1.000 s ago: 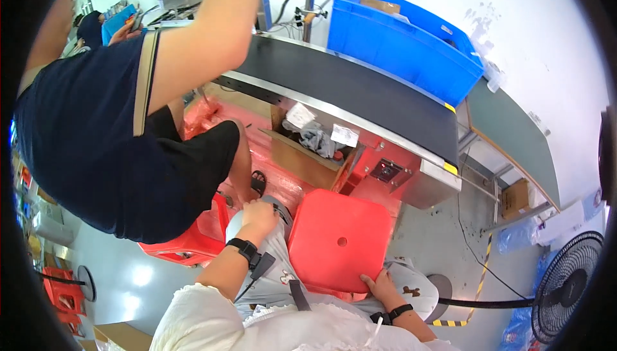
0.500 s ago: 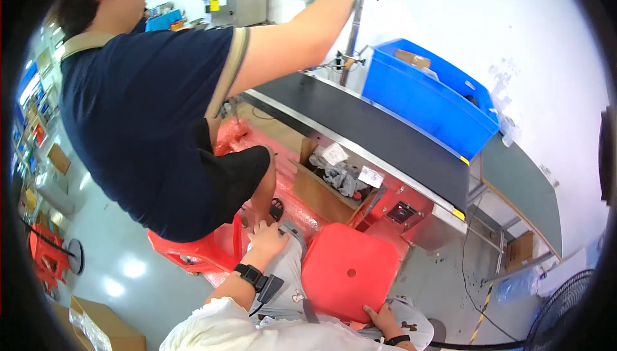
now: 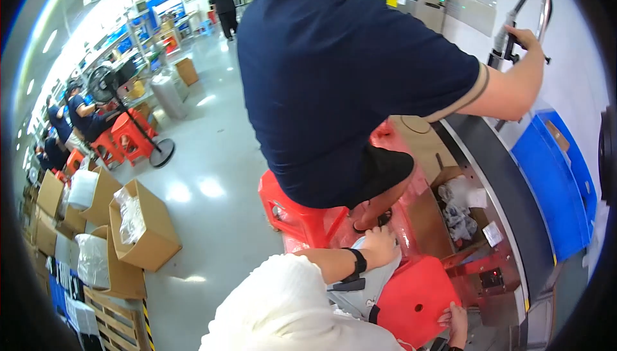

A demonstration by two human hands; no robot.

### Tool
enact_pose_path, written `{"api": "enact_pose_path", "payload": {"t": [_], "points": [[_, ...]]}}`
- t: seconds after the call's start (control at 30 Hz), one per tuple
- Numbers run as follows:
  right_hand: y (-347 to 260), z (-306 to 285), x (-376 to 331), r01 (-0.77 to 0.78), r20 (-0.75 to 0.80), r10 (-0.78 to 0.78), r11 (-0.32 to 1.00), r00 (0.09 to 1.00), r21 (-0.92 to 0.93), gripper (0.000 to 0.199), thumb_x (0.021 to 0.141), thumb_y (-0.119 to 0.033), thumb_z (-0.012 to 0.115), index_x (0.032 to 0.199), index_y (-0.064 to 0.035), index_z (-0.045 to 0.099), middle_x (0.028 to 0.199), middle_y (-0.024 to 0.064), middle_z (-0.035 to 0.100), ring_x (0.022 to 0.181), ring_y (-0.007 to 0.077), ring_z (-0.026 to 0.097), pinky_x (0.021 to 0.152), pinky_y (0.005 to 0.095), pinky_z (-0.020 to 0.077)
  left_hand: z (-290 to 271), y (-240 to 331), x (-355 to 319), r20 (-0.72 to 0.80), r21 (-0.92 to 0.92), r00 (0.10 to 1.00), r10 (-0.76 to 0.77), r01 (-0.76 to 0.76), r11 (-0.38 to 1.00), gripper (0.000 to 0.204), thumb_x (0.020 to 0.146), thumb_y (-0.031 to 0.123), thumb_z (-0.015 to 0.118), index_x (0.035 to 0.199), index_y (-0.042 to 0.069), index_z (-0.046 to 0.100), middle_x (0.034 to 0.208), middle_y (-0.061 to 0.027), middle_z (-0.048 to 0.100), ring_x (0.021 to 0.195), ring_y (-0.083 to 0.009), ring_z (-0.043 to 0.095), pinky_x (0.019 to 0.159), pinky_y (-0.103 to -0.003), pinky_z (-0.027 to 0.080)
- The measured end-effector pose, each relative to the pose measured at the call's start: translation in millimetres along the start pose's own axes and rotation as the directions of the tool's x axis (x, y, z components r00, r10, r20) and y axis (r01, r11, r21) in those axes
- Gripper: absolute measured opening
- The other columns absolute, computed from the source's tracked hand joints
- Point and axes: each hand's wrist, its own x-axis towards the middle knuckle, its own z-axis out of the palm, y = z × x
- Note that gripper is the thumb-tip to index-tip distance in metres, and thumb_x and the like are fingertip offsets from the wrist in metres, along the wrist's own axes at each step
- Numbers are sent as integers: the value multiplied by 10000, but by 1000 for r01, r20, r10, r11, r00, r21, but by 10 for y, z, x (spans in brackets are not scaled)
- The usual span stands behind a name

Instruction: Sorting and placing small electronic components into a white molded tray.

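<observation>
My left hand (image 3: 380,245) rests on the knee of my grey trousers (image 3: 366,287), holding nothing, its fingers draped loosely over it; a dark band circles that wrist. At the right edge of a red plastic stool seat (image 3: 418,299), my right hand (image 3: 457,322) grips the rim, fingertips on top. The seat has rounded corners and a small hole, and lies across my lap side; its underside is hidden. Directly ahead, a co-worker in a navy shirt (image 3: 360,81) sits on another red stool (image 3: 302,213), with one hand on a metal stand (image 3: 508,39).
A black conveyor belt (image 3: 498,165) runs along the right, beside a blue bin (image 3: 556,184). Below it sits an open carton (image 3: 430,222) of crumpled grey material. Cartons (image 3: 148,229) and a wooden pallet (image 3: 109,319) stand left; a floor fan (image 3: 160,152) is farther off.
The view has swung left, bringing the aisle, cartons and distant people into sight. My left hand stays on the knee and my right hand on the stool rim. The co-worker keeps hold of the stand.
</observation>
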Motion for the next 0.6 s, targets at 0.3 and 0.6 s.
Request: {"api": "enact_pose_path", "payload": {"t": [0.3, 0.6], "points": [[-5, 797, 107, -9, 111, 65, 896, 992, -444, 317, 815, -299, 644, 649, -42, 562, 524, 46, 520, 419, 152, 504, 409, 286, 436, 75, -111, 90, 0, 38, 1000, -20, 20, 999, 439, 819, 372, 486, 1068, 22, 573, 1103, -212, 528, 1009, -379, 506, 817, -502, 419], [374, 658, -326, 15, 204, 99, 871, 974, -492, 401, 837, -381, 581, 651, -29, 632, 595, 98, 613, 594, 301, 602, 604, 406, 478, 51, -218, 73, 20, 15, 1000, -2, 2, 1000, 460, 823, 386, 476, 1107, 34, 559, 1107, -212, 537, 1041, -380, 520, 871, -491, 421]]}}
